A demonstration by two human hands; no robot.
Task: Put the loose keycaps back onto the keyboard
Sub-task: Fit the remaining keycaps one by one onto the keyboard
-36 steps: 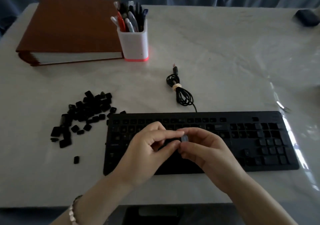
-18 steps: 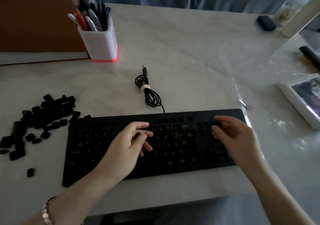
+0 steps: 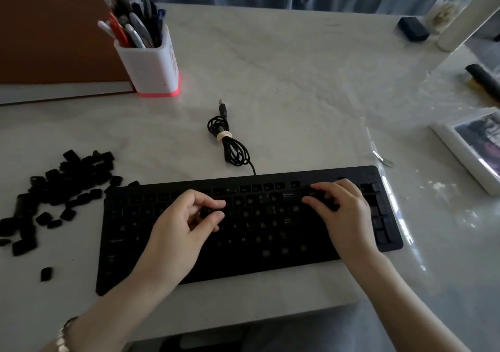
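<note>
A black keyboard (image 3: 259,246) lies near the table's front edge, with many bare key sockets across its middle. A pile of loose black keycaps (image 3: 62,186) sits on the table left of it, and one keycap (image 3: 46,273) lies apart nearer the front. My left hand (image 3: 181,232) hovers over the keyboard's left-middle with its fingers curled, pinching a small black keycap (image 3: 209,212) between thumb and fingers. My right hand (image 3: 345,213) is over the keyboard's right part, its fingertips pressing down on the upper rows.
The keyboard's coiled cable (image 3: 230,146) lies behind it. A white pen holder (image 3: 151,65) and a brown binder (image 3: 54,40) stand at the back left. A framed picture (image 3: 460,148), a black box (image 3: 412,28) and a pale bottle (image 3: 457,19) are on the right.
My hands were together over the keyboard's middle, holding a keycap. They have parted: the right hand moved to the right part and presses there, the left stays with a keycap. The view shifted right.
</note>
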